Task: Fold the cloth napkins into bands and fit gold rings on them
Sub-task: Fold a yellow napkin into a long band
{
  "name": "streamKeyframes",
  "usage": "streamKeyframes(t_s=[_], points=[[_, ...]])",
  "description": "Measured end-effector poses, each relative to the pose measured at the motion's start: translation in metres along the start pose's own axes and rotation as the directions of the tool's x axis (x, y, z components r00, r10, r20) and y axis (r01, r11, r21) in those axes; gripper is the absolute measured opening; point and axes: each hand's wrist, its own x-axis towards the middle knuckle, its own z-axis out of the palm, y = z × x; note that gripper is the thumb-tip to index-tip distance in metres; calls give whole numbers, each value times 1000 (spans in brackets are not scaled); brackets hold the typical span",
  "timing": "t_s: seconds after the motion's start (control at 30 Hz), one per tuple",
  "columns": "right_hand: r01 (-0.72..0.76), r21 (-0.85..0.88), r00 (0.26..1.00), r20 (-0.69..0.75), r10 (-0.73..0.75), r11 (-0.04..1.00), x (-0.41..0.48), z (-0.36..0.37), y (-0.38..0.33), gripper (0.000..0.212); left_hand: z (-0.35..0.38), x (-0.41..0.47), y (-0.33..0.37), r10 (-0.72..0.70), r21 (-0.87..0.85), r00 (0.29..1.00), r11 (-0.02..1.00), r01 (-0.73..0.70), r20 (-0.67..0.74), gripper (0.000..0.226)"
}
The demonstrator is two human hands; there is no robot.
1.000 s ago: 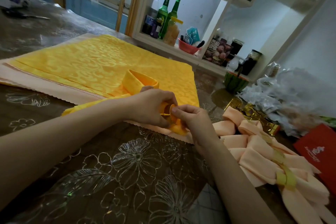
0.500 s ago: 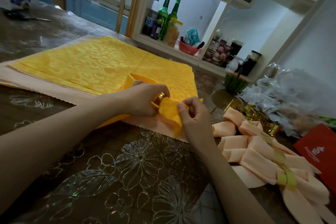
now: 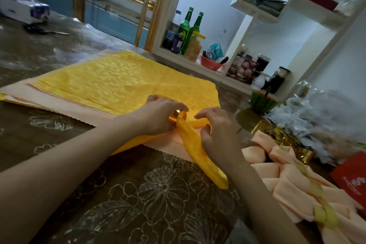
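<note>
A yellow napkin folded into a band (image 3: 200, 150) lies over the near edge of a flat stack of yellow napkins (image 3: 122, 83) and peach napkins (image 3: 59, 101). A gold ring (image 3: 179, 115) sits on the band near its middle, and one end trails toward me at the lower right. My left hand (image 3: 158, 117) grips the ring and the band beneath it. My right hand (image 3: 217, 134) lies beside the band with its fingers loosely spread, touching the short end past the ring.
Folded peach napkins with rings (image 3: 297, 184) are piled at the right, next to loose gold rings (image 3: 287, 140), a red box (image 3: 352, 180) and plastic bags (image 3: 326, 109). A watermelon-shaped bowl (image 3: 261, 101) and a shelf with green bottles (image 3: 186, 29) stand behind. Scissors (image 3: 45, 30) lie far left.
The band's end has been pulled through the ring and now lies stretched toward me. My right hand has let go of the end and opened; my left hand still holds the ring.
</note>
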Motion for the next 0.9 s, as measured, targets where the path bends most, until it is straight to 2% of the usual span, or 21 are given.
streamKeyframes(t_s=[0.07, 0.13, 0.23, 0.3, 0.43, 0.5, 0.57, 0.63, 0.7, 0.73, 0.83, 0.9], points=[[-3, 44, 996, 84, 0, 999, 17, 7, -2, 47, 0, 0, -2, -6, -34, 1000, 999, 6, 6, 54], [-71, 8, 972, 225, 67, 997, 34, 18, 5, 55, -1, 2, -3, -10, -58, 1000, 998, 11, 21, 55], [-170, -18, 892, 423, 161, 985, 51, 32, 19, 54, -2, 2, -4, -21, -101, 999, 995, 26, 44, 56], [-217, -24, 862, 464, 203, 976, 56, 33, 25, 51, -4, 2, -5, -29, -128, 998, 991, 36, 53, 56], [-92, -189, 913, 377, 159, 978, 51, 26, 25, 40, -5, 2, -9, -62, -125, 996, 990, 69, 59, 57], [-71, -188, 930, 342, 133, 980, 43, 21, 23, 33, -5, 3, -10, -80, -112, 995, 990, 85, 53, 57], [-50, -193, 945, 309, 109, 980, 35, 15, 21, 36, -5, 4, -9, -86, -98, 995, 991, 91, 53, 58], [-61, -243, 922, 358, 148, 968, 30, 8, 18, 47, -4, 4, -10, -91, -95, 994, 991, 96, 52, 59], [-142, -258, 867, 434, 246, 956, 29, 3, 12, 51, -3, 5, -9, -96, -90, 994, 991, 100, 52, 59], [-167, -240, 872, 417, 257, 956, 31, 2, 7, 47, -4, 4, -11, -95, -83, 994, 992, 99, 54, 59], [-121, -77, 976, 175, 133, 990, 41, 6, -4, 21, -4, 4, -8, -100, -81, 994, 991, 103, 46, 59], [-168, 134, 967, 217, 136, 977, 48, 18, -10, 15, -4, 4, -8, -126, -87, 991, 988, 129, 41, 61]])
